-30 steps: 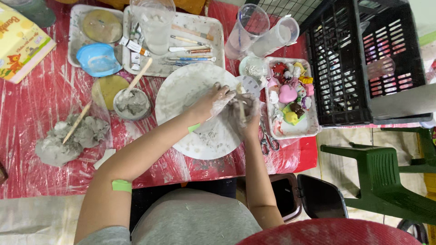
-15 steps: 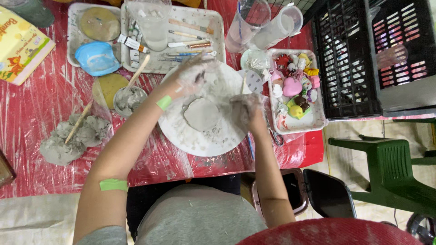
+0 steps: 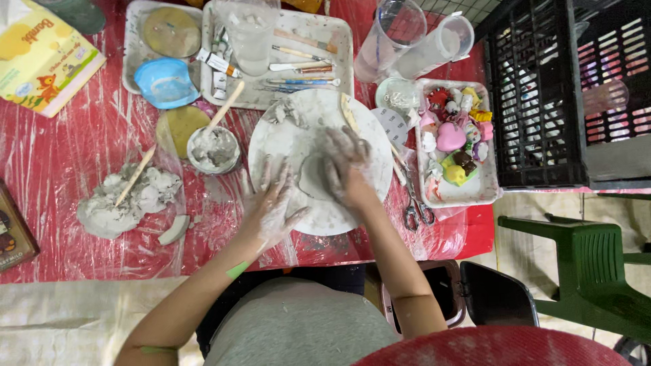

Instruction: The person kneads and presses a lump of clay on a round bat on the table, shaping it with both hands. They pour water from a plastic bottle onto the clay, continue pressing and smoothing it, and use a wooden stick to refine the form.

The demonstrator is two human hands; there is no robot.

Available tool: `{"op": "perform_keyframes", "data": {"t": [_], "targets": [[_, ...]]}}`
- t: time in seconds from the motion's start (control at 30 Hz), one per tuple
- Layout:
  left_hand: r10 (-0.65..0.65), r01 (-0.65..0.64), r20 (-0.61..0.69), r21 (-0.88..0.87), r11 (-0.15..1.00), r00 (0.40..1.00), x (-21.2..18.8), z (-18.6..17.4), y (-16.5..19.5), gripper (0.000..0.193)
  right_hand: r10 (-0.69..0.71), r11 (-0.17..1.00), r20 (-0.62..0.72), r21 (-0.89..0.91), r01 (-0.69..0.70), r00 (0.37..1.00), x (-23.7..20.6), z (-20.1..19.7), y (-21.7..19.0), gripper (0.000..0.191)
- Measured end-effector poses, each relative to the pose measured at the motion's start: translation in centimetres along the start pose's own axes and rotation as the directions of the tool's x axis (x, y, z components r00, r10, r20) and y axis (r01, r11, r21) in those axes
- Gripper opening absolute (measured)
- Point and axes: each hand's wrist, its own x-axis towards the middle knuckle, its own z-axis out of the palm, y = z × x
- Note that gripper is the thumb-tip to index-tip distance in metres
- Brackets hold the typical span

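The left hand [image 3: 274, 207] lies flat on the near-left rim of the round board [image 3: 366, 196], fingers spread, holding nothing. Just beyond, the right hand [image 3: 346, 166] presses on the clay slab [image 3: 312, 177] at the board's centre, fingers apart, seemingly not gripping. The slab is grey, flattish and wet-looking, lying between both hands, nearer the right. Farther back on the counter [image 3: 68, 149] sits a tool tray [image 3: 339, 41].

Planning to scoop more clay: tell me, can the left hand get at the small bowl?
Probably yes: the left hand lies on the board's edge, the bowl just beyond it, nothing between.
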Motion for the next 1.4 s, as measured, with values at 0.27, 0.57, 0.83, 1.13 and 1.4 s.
{"op": "perform_keyframes", "data": {"t": [0.27,0.57,0.83,1.13,1.4], "targets": [[-0.004,-0.016,-0.153,-0.130,0.991,0.988,-0.3,2.7,1.2,0.093,0.005,0.990,-0.091,0.138,0.007,0.996,-0.7,2.7,-0.1,0.032],[0.204,-0.219,-0.120,-0.130,0.967,0.972,3.1,1.4,-2.6,0.100,0.301,0.953,-0.207,0.104,-0.285,0.931,2.4,-0.5,6.4,0.036],[0.308,-0.312,0.072,0.372,0.874,0.949,5.1,1.5,1.7,0.094,0.165,0.985,-0.330,0.001,-0.175,0.930,1.3,2.4,10.1,0.018],[0.449,-0.446,0.015,-0.092,0.890,0.893,11.3,3.7,0.9,0.072,0.571,0.799,-0.474,0.507,-0.322,0.670,1.6,1.5,8.6,0.018],[0.254,-0.155,0.050,-0.676,0.721,0.966,10.6,2.9,0.0,0.055,0.045,0.999,-0.304,0.037,-0.036,0.952,-6.6,-5.8,3.7,0.023]]}}
